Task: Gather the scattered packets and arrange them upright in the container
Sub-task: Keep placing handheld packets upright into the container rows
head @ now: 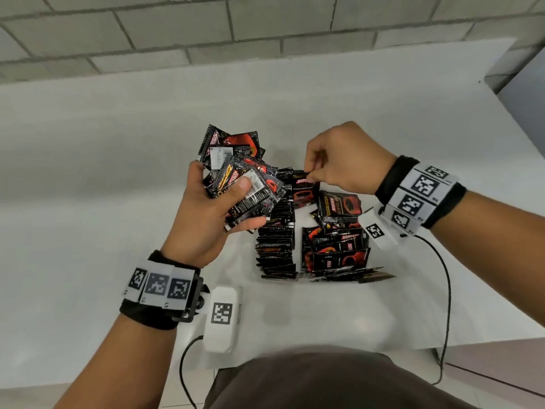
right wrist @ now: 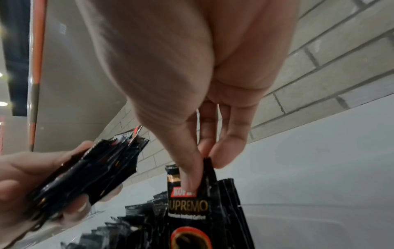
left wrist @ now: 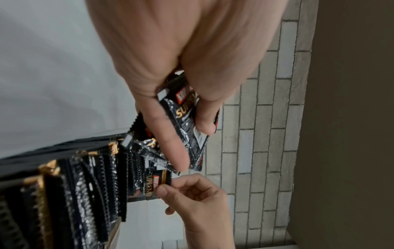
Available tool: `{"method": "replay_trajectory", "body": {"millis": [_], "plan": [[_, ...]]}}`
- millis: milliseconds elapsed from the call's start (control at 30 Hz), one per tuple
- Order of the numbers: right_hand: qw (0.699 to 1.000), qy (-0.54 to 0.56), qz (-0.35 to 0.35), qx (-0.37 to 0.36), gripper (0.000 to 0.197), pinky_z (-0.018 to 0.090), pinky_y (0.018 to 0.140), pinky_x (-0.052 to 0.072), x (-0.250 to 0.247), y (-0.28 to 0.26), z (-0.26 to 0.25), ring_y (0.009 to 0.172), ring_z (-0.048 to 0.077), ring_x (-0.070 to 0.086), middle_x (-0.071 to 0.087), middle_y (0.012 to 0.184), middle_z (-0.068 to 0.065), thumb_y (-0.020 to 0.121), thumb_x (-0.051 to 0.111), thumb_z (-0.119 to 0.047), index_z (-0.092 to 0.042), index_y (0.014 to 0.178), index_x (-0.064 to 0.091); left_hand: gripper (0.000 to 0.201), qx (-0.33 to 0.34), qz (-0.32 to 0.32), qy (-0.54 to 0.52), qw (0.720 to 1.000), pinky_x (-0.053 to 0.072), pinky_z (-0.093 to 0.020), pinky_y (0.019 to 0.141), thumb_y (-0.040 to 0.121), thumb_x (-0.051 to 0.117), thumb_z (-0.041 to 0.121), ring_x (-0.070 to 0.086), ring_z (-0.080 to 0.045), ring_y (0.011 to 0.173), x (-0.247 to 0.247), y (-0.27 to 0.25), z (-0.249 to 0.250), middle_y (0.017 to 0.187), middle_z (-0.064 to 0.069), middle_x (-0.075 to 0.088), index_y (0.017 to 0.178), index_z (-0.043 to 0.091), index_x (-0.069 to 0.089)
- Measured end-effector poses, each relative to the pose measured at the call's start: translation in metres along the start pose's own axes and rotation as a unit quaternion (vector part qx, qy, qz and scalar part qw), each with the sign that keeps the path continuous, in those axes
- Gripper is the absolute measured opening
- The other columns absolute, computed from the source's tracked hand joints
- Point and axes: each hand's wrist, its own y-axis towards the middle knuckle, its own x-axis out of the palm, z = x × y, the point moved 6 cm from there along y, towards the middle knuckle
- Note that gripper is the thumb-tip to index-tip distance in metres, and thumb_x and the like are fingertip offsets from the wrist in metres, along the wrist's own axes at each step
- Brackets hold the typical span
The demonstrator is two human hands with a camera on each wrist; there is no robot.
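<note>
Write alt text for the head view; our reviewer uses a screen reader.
A right hand pinches one black foil coffee packet at a clear container holding upright packets. The left hand grips a fanned bundle of packets above a white table.

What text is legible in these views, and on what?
"SUPREMO": packet pinched by right hand; brand above cut to "KOP".
"KOPIKO SUPREMO": loose packet in the container.
"SUPRE": top of the stack held by left hand.
Small print: unreadable.
Wristband squares: codes only.
</note>
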Motion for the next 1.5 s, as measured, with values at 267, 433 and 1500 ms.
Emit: {"method": "replay_trajectory", "body": {"millis": [267,433,1500], "plan": [[0.998,-0.047,-0.030,0.017,0.019,0.019,0.056,0.038,0.023,0.005,0.009,0.063,0.001,0.056,0.060,0.070,-0.014,0.077,0.086,-0.018,-0.018,0.077,0.067,0.037,-0.017,-0.018,0.005,1.000,0.062,-0.041,0.062,0.095,0.065,0.010,0.074,-0.028,0.106,-0.004,0.010,0.008,0.120,0.004,0.073,0.124,0.021,0.044],[0.999,-0.037,-0.004,0.026,0.023,0.026,0.059,0.045,0.008,0.003,0.008,0.064,0.004,0.056,0.061,0.071,-0.011,0.075,0.088,-0.022,-0.018,0.077,0.066,0.038,-0.024,-0.027,0.013,0.999,0.062,-0.041,0.061,0.096,0.065,0.011,0.075,-0.030,0.104,-0.002,0.012,0.009,0.119,0.003,0.073,0.126,0.021,0.045],[0.940,0.065,0.293,-0.163,0.023,0.036,0.078,0.053,-0.025,-0.079,-0.060,0.088,0.021,0.062,0.065,0.096,0.006,0.080,0.072,0.005,-0.011,0.094,0.079,0.022,-0.080,-0.063,-0.124,0.987,0.063,-0.046,0.066,0.106,0.052,0.017,0.074,-0.031,0.105,0.040,0.004,-0.002,0.131,-0.009,0.069,0.127,0.020,0.048]]}}
